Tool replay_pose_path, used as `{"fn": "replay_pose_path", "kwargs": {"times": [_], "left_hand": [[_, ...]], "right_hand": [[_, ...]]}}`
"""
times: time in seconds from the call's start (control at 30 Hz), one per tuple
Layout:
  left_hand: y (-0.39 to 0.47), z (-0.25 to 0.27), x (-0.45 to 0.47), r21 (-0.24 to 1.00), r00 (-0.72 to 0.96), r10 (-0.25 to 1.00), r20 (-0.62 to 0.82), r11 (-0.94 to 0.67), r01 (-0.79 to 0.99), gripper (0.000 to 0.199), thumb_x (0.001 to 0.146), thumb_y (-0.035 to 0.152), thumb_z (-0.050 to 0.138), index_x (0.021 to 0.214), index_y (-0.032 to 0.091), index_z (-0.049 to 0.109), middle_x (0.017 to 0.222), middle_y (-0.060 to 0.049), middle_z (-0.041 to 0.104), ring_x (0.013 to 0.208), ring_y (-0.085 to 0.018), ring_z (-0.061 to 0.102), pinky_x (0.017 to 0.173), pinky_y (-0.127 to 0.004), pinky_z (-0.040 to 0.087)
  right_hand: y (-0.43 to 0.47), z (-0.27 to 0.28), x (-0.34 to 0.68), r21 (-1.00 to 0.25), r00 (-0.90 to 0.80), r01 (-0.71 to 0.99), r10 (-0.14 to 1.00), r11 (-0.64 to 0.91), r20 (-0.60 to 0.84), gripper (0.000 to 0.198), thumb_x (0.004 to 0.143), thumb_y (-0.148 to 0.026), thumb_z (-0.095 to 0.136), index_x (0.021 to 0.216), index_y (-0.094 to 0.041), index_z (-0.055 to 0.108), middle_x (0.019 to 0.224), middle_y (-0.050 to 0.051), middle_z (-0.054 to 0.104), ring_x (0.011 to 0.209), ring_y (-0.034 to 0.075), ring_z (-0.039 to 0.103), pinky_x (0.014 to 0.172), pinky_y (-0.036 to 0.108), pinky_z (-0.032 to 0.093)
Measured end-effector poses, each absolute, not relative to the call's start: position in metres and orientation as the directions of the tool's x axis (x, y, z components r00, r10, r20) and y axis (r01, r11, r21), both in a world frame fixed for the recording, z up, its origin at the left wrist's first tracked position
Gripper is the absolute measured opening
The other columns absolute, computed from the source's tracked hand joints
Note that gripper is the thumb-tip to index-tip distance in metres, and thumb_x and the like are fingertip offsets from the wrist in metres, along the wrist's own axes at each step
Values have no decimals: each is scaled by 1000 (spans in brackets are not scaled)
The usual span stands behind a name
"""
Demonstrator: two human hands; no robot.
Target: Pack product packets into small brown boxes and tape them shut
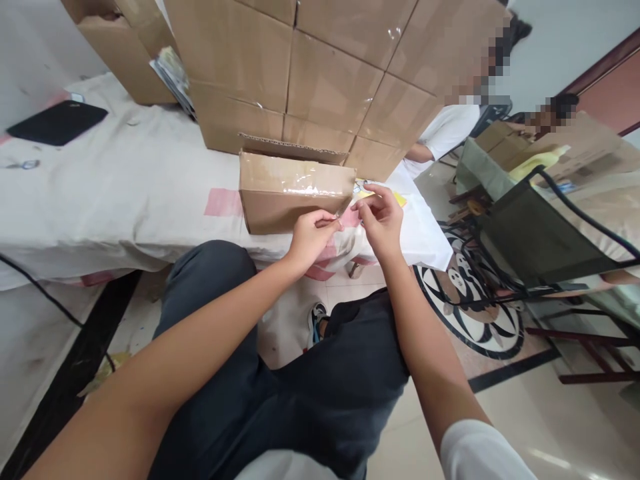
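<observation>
A small cardboard box is sitting near the front edge of the table, on a pale cloth and just in front of a stack of larger boxes. It is showing plain brown sides without any print that can be read. A band of clear tape is running along its upper face and catching the light in white, wrinkled streaks. Behind that face a flap is standing up, its raw edge showing the wavy inner layer of the cardboard, so the box is looking partly unclosed along the back. The front face is appearing smooth and darker than the taped one.

The left hand is hovering by the box's lower right corner, its thumb and forefinger meeting at the tips; whether they are pinching a scrap of something clear, I cannot tell. The right hand is facing it from just beside the box's right end, fingers bending and forefinger lifting away from the thumb; I cannot tell whether it is grasping anything. Something yellow is lying on the cloth behind the right hand, and a pink patch is showing beside the box's left end.
</observation>
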State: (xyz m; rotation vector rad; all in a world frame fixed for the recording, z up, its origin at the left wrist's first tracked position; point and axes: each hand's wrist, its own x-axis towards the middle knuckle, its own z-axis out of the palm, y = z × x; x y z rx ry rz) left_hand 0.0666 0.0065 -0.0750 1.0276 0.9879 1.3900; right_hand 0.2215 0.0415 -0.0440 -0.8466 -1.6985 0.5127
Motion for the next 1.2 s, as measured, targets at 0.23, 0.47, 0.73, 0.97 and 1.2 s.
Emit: {"fn": "replay_pose_path", "kwargs": {"times": [0.23, 0.47, 0.73, 0.97, 1.2], "left_hand": [[-10, -43, 22, 981, -50, 996, 73, -80, -176, 17, 77, 33, 76, 79, 17, 69, 78, -4, 77, 67, -14, 67, 58, -22, 47], [-28, -15, -16, 996, -42, 996, 83, -84, -21, 13, 81, 32, 75, 80, 19, 72, 73, 0, 74, 57, -10, 61, 52, -21, 45], [-11, -10, -40, 983, -20, 997, 69, -65, 172, 12, 84, 33, 73, 92, 25, 76, 85, 1, 78, 56, -10, 60, 52, -23, 48], [-13, -5, -62, 864, -103, 960, 259, -183, 470, 13, 86, 27, 70, 99, 27, 73, 94, 5, 80, 46, -6, 53, 54, -23, 49], [-23, 0, -67, 881, -258, 928, 269, -128, 456, 51, 83, 33, 76, 130, 32, 58, 88, 3, 80, 39, -7, 50, 44, -24, 46]], "right_hand": [[33, -23, 181, -697, -111, 194, 722, 690, 683, 21, 91, -37, 70, 106, -25, 61, 76, -2, 72, 65, 13, 67, 58, 28, 51], [28, -15, 158, -726, -111, 135, 738, 674, 665, 13, 92, -25, 69, 103, -25, 65, 81, -1, 76, 69, 13, 72, 57, 24, 52], [41, -7, 145, -694, -109, 118, 704, 710, 702, 15, 91, -17, 69, 99, -25, 60, 79, -2, 75, 72, 15, 75, 62, 26, 60], [50, -8, 145, -479, -256, 289, 549, 829, 796, 39, 86, -8, 70, 118, -27, 61, 90, 0, 80, 78, 19, 77, 74, 36, 62], [47, 18, 138, -350, -468, 281, 446, 894, 763, 55, 83, -9, 69, 127, -40, 60, 93, -2, 81, 54, 19, 66, 48, 38, 50]]}}
